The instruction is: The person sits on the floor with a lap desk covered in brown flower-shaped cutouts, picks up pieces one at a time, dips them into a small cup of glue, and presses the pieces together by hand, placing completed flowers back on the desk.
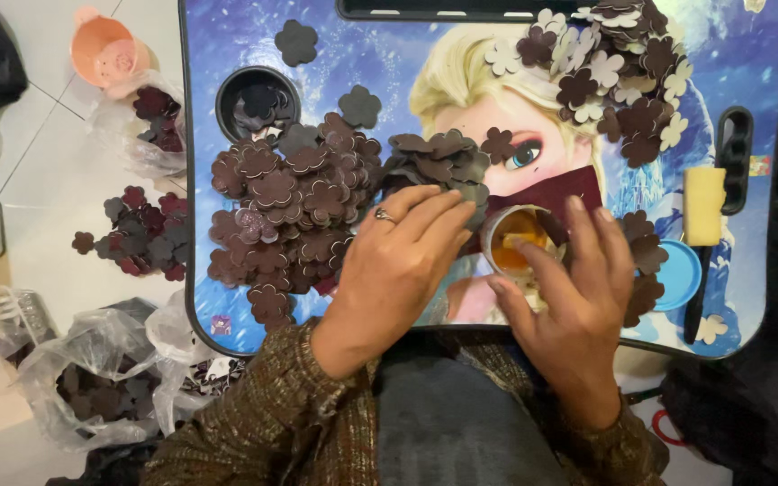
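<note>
My left hand [402, 261], with a ring on one finger, lies flat on the lap table [227, 36], its fingertips on a heap of dark flower-shaped foam cutouts [294, 211]. To its right, my right hand [569, 288] curls over a small round tin of orange glue [515, 238]; one finger reaches into the tin. What sits under the palm is hidden. A dark red sheet [560, 191] lies just behind the tin. A second heap of brown and cream flower cutouts [614, 72] covers the table's far right.
A black cup hole [257, 101] holds more cutouts. A yellow sponge [704, 205] and a blue lid [682, 274] sit at the right edge. On the floor left are loose cutouts [141, 232], plastic bags [92, 373] and a pink cup [105, 49].
</note>
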`<move>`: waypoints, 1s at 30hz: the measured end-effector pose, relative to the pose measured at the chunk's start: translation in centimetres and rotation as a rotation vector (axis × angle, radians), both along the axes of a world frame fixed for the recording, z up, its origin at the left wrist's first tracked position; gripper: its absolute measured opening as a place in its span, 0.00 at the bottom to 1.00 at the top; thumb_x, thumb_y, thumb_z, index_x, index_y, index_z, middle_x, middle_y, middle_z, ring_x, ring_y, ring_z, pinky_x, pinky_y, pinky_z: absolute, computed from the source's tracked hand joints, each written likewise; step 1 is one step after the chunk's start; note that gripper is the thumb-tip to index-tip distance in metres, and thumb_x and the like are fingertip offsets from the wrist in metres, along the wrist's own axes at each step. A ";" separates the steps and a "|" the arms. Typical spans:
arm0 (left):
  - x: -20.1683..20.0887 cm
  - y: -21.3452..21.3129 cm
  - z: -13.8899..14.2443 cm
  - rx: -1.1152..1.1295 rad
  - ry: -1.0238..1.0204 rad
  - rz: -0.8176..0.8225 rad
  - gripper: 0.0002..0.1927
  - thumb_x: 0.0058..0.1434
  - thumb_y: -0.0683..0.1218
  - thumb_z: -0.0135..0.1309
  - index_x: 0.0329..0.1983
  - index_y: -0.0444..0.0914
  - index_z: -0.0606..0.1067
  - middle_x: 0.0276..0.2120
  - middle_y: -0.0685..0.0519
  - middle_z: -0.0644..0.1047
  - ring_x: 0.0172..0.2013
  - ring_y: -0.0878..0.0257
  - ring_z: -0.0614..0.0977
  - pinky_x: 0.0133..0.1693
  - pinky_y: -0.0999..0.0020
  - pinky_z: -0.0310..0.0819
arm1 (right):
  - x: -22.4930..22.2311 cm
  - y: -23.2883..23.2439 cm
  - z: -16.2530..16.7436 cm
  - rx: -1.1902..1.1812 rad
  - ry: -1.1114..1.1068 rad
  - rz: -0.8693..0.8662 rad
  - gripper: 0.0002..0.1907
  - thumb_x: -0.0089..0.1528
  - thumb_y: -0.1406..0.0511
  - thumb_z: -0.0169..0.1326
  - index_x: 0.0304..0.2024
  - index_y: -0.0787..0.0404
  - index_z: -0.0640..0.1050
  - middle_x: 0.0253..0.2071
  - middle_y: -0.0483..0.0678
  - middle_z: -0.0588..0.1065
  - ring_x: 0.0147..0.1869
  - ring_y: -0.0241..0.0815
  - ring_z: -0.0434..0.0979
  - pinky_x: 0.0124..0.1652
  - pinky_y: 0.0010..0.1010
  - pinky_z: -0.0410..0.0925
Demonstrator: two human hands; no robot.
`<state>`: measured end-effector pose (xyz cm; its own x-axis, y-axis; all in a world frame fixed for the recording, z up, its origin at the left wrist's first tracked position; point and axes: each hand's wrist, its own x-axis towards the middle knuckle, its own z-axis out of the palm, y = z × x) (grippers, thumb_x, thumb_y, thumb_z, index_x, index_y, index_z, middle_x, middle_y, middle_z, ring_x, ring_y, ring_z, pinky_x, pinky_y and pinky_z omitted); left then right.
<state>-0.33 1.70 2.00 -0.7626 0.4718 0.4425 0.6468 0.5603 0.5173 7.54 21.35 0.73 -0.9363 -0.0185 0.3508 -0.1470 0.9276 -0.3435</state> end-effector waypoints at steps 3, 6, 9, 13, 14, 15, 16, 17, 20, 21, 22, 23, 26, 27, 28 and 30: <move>0.1 -0.7 0.2 0.042 -0.011 -0.009 0.16 0.63 0.40 0.63 0.54 0.34 0.77 0.52 0.48 0.79 0.56 0.50 0.78 0.59 0.58 0.73 | 0.9 0.3 0.5 -0.042 0.036 -0.016 0.19 0.58 0.60 0.69 0.47 0.63 0.83 0.71 0.62 0.66 0.77 0.63 0.58 0.73 0.50 0.56; 1.0 -1.2 0.1 0.053 -0.039 0.026 0.15 0.63 0.39 0.63 0.53 0.34 0.78 0.52 0.48 0.80 0.56 0.50 0.78 0.58 0.59 0.73 | 1.7 0.5 0.6 -0.072 0.021 -0.023 0.17 0.56 0.61 0.69 0.44 0.62 0.83 0.70 0.62 0.67 0.77 0.63 0.59 0.73 0.49 0.56; 1.7 -1.5 -0.2 0.083 -0.027 0.062 0.14 0.62 0.39 0.64 0.51 0.36 0.79 0.52 0.49 0.80 0.57 0.50 0.79 0.58 0.59 0.73 | 1.9 0.4 0.4 -0.086 0.009 -0.011 0.16 0.56 0.61 0.69 0.41 0.63 0.82 0.69 0.63 0.67 0.77 0.64 0.60 0.72 0.50 0.56; 1.9 -2.0 -0.2 0.090 -0.024 0.092 0.14 0.60 0.39 0.65 0.49 0.37 0.80 0.51 0.49 0.81 0.57 0.50 0.78 0.59 0.58 0.74 | 1.8 0.4 0.2 -0.095 0.019 -0.006 0.17 0.55 0.61 0.70 0.40 0.64 0.81 0.69 0.63 0.68 0.76 0.64 0.61 0.71 0.50 0.57; 1.8 -2.1 -0.1 0.088 -0.021 0.096 0.14 0.60 0.39 0.65 0.49 0.37 0.80 0.51 0.49 0.81 0.57 0.50 0.78 0.59 0.58 0.73 | 1.8 0.4 0.3 -0.101 0.022 0.001 0.17 0.54 0.61 0.70 0.40 0.64 0.81 0.68 0.63 0.68 0.76 0.64 0.61 0.71 0.50 0.58; 1.5 -2.2 -0.1 0.086 -0.017 0.100 0.14 0.60 0.38 0.66 0.49 0.37 0.80 0.51 0.49 0.81 0.57 0.50 0.78 0.59 0.58 0.73 | 1.8 0.5 0.5 -0.136 -0.003 0.031 0.16 0.54 0.61 0.69 0.38 0.62 0.80 0.68 0.62 0.68 0.76 0.63 0.61 0.71 0.50 0.58; 1.3 -2.2 0.0 0.089 -0.006 0.107 0.13 0.61 0.38 0.65 0.49 0.37 0.80 0.51 0.49 0.81 0.56 0.50 0.78 0.58 0.58 0.74 | 1.9 0.8 0.7 -0.170 -0.026 0.061 0.14 0.54 0.60 0.68 0.36 0.61 0.80 0.68 0.61 0.69 0.76 0.63 0.62 0.71 0.49 0.58; 1.0 -2.0 0.1 0.092 0.007 0.113 0.13 0.61 0.39 0.65 0.49 0.37 0.80 0.51 0.50 0.81 0.56 0.51 0.78 0.58 0.59 0.74 | 2.0 1.0 0.9 -0.203 -0.047 0.091 0.13 0.53 0.59 0.66 0.34 0.59 0.79 0.68 0.60 0.69 0.76 0.62 0.62 0.71 0.49 0.58; -0.2 -0.8 0.2 0.102 0.030 0.059 0.12 0.64 0.39 0.63 0.51 0.37 0.79 0.51 0.50 0.80 0.55 0.52 0.79 0.56 0.60 0.74 | 2.6 1.5 1.6 -0.410 -0.031 0.132 0.17 0.61 0.53 0.59 0.40 0.59 0.80 0.70 0.57 0.70 0.76 0.56 0.64 0.72 0.44 0.57; -0.7 -0.1 0.1 0.104 0.037 0.032 0.12 0.65 0.39 0.62 0.52 0.36 0.79 0.52 0.50 0.80 0.55 0.52 0.79 0.55 0.60 0.74 | 2.9 1.5 1.7 -0.512 0.000 0.121 0.20 0.65 0.51 0.57 0.42 0.61 0.80 0.69 0.58 0.69 0.75 0.54 0.65 0.72 0.42 0.58; -1.4 0.9 -0.1 0.081 0.071 0.015 0.13 0.64 0.40 0.60 0.52 0.36 0.78 0.51 0.50 0.80 0.55 0.53 0.79 0.53 0.60 0.74 | 3.2 1.6 1.8 -0.615 0.031 0.116 0.23 0.68 0.49 0.55 0.45 0.63 0.79 0.69 0.58 0.69 0.75 0.51 0.65 0.73 0.40 0.58; -2.1 2.0 -0.5 0.056 0.104 0.000 0.14 0.63 0.41 0.59 0.52 0.36 0.78 0.51 0.51 0.80 0.54 0.53 0.79 0.52 0.60 0.74 | 3.3 1.5 1.6 -0.717 0.058 0.109 0.25 0.71 0.48 0.54 0.47 0.65 0.78 0.68 0.58 0.68 0.74 0.50 0.65 0.73 0.40 0.58; -4.2 5.4 -1.8 -0.010 0.136 -0.015 0.13 0.62 0.42 0.56 0.50 0.37 0.77 0.47 0.52 0.79 0.50 0.56 0.79 0.48 0.59 0.74 | 3.5 1.7 0.7 -0.986 0.137 0.095 0.28 0.76 0.49 0.52 0.52 0.70 0.75 0.68 0.59 0.68 0.74 0.48 0.67 0.74 0.38 0.59; -4.8 6.0 -2.4 -0.030 0.137 -0.013 0.13 0.61 0.42 0.55 0.49 0.38 0.77 0.44 0.52 0.79 0.48 0.56 0.79 0.47 0.59 0.73 | 3.5 1.8 0.4 -1.052 0.159 0.098 0.28 0.77 0.49 0.51 0.53 0.72 0.75 0.68 0.60 0.68 0.73 0.48 0.67 0.74 0.38 0.59; -5.3 6.4 -3.0 -0.108 0.132 0.015 0.10 0.61 0.42 0.55 0.46 0.39 0.77 0.42 0.52 0.78 0.45 0.56 0.79 0.46 0.59 0.74 | 3.5 2.1 0.1 -1.084 0.173 0.113 0.29 0.77 0.49 0.50 0.54 0.72 0.75 0.68 0.59 0.69 0.72 0.47 0.67 0.72 0.36 0.59; -5.6 7.1 -4.1 -0.260 0.109 0.062 0.05 0.60 0.42 0.55 0.39 0.40 0.77 0.37 0.52 0.77 0.40 0.56 0.80 0.43 0.59 0.74 | 3.9 2.8 -0.2 -1.122 0.164 0.120 0.29 0.78 0.49 0.49 0.54 0.73 0.75 0.68 0.60 0.69 0.71 0.46 0.67 0.70 0.35 0.59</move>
